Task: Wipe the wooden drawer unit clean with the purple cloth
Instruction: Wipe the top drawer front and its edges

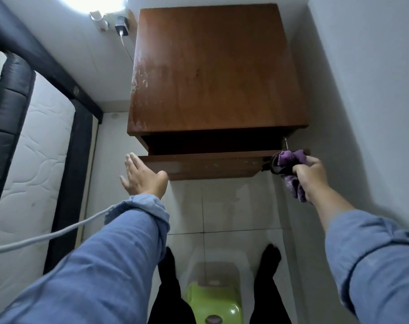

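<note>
The wooden drawer unit (212, 73) stands against the far wall, its brown top streaked with pale marks on the left side. Its top drawer (203, 166) is pulled partly out. My right hand (312, 171) grips the bunched purple cloth (290, 160) at the right end of the drawer front. My left hand (140, 175) has straight fingers and lies flat against the left end of the drawer front, holding nothing.
A mattress on a dark bed frame (35, 141) runs along the left. A white wall (367, 90) stands close on the right. A charger (122, 25) is plugged in behind the unit. A grey cable (49, 236) crosses my left arm. A green stool (214, 302) sits between my legs.
</note>
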`<state>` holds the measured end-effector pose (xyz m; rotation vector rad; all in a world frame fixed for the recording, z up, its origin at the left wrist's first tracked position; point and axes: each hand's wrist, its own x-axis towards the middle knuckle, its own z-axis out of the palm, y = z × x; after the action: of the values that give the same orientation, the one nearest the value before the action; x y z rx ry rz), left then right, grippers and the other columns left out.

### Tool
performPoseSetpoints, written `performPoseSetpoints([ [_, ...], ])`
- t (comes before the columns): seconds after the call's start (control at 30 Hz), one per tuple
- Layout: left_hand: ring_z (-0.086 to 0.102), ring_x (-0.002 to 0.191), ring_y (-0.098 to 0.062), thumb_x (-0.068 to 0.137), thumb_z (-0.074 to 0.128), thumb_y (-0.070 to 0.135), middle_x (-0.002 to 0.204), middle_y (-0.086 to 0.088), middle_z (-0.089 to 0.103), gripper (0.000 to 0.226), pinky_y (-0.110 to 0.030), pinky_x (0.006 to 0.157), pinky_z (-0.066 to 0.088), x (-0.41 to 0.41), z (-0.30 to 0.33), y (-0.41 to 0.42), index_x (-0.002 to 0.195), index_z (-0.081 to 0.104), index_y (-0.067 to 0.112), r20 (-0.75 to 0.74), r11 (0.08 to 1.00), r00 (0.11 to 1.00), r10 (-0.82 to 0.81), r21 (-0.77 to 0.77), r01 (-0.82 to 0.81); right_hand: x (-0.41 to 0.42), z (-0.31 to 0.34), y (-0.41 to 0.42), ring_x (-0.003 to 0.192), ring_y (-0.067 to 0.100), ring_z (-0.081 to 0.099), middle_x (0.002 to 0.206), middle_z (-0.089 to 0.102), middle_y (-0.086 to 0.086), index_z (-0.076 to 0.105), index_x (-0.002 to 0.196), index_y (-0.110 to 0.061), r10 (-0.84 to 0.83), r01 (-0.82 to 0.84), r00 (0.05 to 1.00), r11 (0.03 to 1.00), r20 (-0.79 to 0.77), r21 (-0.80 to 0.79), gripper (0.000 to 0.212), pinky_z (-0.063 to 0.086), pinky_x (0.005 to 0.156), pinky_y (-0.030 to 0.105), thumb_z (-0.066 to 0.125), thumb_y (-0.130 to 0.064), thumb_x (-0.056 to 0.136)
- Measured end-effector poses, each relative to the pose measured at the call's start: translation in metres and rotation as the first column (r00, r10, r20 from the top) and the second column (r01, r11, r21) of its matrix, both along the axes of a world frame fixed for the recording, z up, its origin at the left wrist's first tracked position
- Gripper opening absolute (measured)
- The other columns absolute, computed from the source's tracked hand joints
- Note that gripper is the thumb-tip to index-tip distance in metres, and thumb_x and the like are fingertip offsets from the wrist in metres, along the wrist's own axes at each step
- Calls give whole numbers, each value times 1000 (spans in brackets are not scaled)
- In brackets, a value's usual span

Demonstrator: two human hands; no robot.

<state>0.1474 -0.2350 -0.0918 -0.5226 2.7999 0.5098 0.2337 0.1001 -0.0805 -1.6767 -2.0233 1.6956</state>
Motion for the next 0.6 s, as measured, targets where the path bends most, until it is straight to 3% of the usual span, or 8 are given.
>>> performPoseSetpoints([
  [0.1, 3, 150, -14, 85, 52, 29, 163, -3, 1, 88, -44, 120, 3, 10, 11, 28, 154, 2, 9, 19, 945, 950, -311, -102, 311, -3, 26, -4, 21, 11, 34, 49, 44, 7, 63, 95, -21, -49, 48, 990, 999, -132, -14, 38, 29, 33, 11, 39, 1, 76],
  [0.17, 2, 150, -12, 86, 51, 31, 163, -1, 0, 86, -43, 120, 1, 15, 13, 43, 155, 2, 11, 60, 874, 883, -466, -123, 469, -9, 39, 0, 22, 11, 34, 54, 41, 6, 62, 94, -26, -81, 75, 969, 997, -234, -35, 44, 29, 33, 12, 33, 4, 78],
  [0.23, 2, 150, -12, 87, 50, 34, 163, -1, 0, 85, -43, 121, 0, 18, 12, 53, 155, 3, 12, 97, 828, 837, -538, -126, 547, -16, 45, 7, 23, 10, 37, 58, 44, 8, 62, 90, -28, -85, 81, 961, 996, -262, -25, 47, 31, 32, 12, 30, 5, 79],
  [0.33, -3, 150, -13, 85, 50, 41, 163, -2, -5, 90, -43, 121, -1, 21, 11, 57, 155, 0, 12, 156, 781, 798, -582, -168, 602, -19, 34, 9, 26, 14, 41, 60, 50, 12, 62, 78, -36, -12, 21, 986, 998, -167, 57, 53, 34, 35, 16, 29, 6, 78],
  [0.4, -5, 150, -13, 83, 50, 45, 163, -2, -8, 94, -44, 121, -2, 22, 6, 56, 155, -2, 13, 161, 766, 788, -594, -186, 615, -19, 15, 7, 44, 24, 55, 71, 58, 16, 66, 87, -31, 76, -62, 994, 984, -75, 169, 51, 46, 45, 27, 32, 4, 72],
  [0.47, -7, 149, -12, 82, 48, 47, 162, -1, -10, 95, -45, 121, -3, 22, 5, 55, 155, -3, 14, 152, 769, 787, -598, -170, 617, -18, 0, -6, 77, 37, 66, 89, 68, 19, 68, 102, -17, 172, -169, 985, 936, 17, 309, 48, 55, 68, 41, 41, 1, 67],
  [0.53, -10, 149, -12, 82, 48, 47, 162, 0, -12, 94, -46, 121, -4, 22, 4, 55, 155, -4, 14, 138, 779, 792, -595, -144, 610, -21, -6, -33, 97, 39, 63, 107, 69, 20, 65, 115, -11, 310, -314, 947, 852, 80, 419, 48, 49, 86, 38, 49, 5, 72],
  [0.6, -11, 149, -12, 83, 48, 46, 162, 0, -13, 94, -45, 120, -5, 23, 3, 55, 155, -4, 15, 137, 783, 792, -596, -119, 610, -28, -10, -76, 106, 38, 57, 129, 62, 11, 56, 131, -13, 507, -497, 854, 723, 120, 481, 60, 41, 94, 31, 48, 9, 76],
])
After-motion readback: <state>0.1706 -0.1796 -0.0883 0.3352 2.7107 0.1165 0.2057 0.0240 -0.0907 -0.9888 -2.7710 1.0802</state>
